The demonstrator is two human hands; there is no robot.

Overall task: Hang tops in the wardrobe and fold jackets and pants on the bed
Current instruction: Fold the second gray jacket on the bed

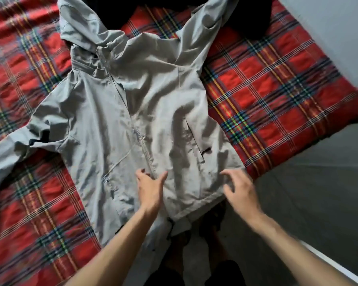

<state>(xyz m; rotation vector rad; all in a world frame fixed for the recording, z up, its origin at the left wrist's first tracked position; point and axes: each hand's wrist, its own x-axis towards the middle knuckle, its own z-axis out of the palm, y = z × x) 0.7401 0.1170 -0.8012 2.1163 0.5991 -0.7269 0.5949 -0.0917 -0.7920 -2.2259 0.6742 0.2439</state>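
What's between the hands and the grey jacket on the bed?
Nothing visible. The left hand is on the jacket beside its zip; the right hand is at the hem's corner. A dark garment lies beyond the hood, far from both.

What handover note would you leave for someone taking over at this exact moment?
Left hand: open, flat on the grey jacket beside the zip near the hem.
Right hand: open, fingers spread over the hem's corner; contact unclear through blur.
Jacket lies front up, unfolded, sleeves out, on the plaid blanket. A dark garment lies beyond its hood.
Done: jacket spread.
Left: fold it.
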